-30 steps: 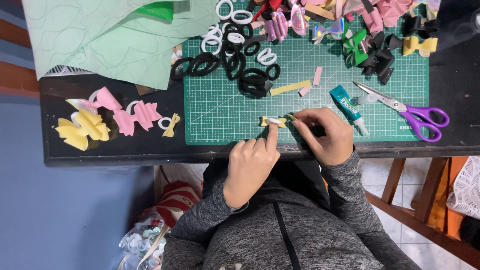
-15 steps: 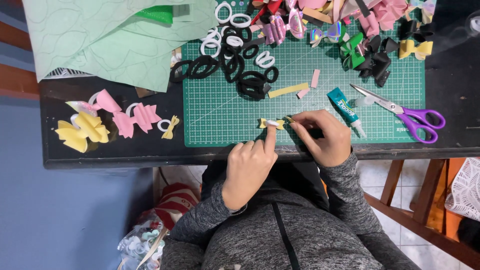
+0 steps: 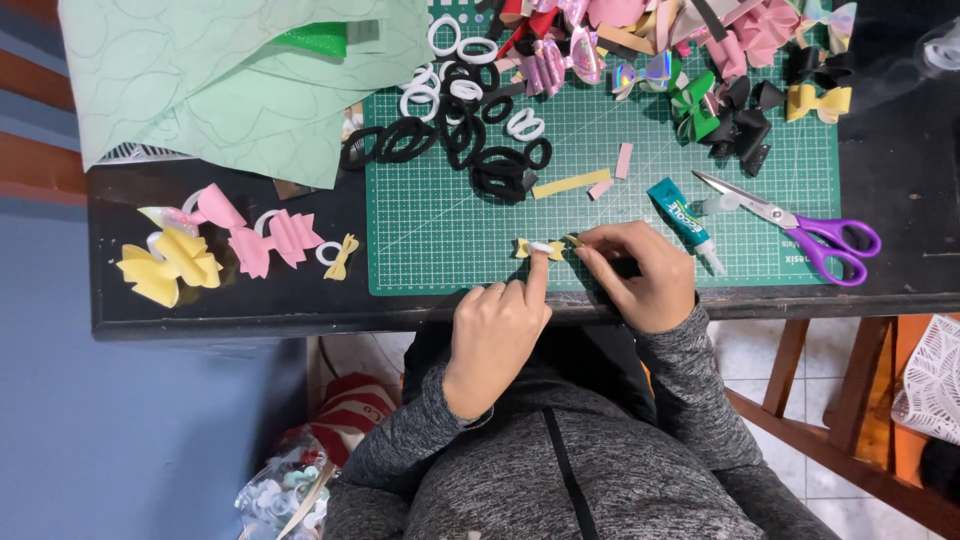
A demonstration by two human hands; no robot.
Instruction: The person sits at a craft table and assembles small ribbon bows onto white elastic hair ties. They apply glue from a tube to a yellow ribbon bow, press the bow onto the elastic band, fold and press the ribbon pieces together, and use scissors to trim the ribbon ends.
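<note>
A small yellow bow (image 3: 540,248) lies flat on the green cutting mat (image 3: 430,230), near its front edge, with its long axis running left to right across the counter (image 3: 200,310), one wing tip toward each side. The left hand (image 3: 495,335) is mostly curled, only the forefinger stretched out and pressing down on the pale band at the bow's middle. The right hand (image 3: 640,275) is closed in a pinch at the bow's right tip, thumb and fingertips together on something small and dark; what it is cannot be made out, since the fingers cover it. Just right of that hand lies a teal glue tube (image 3: 682,222), nozzle toward the front, with purple-handled scissors (image 3: 800,232) beyond. The bow's right wing is partly hidden.
</note>
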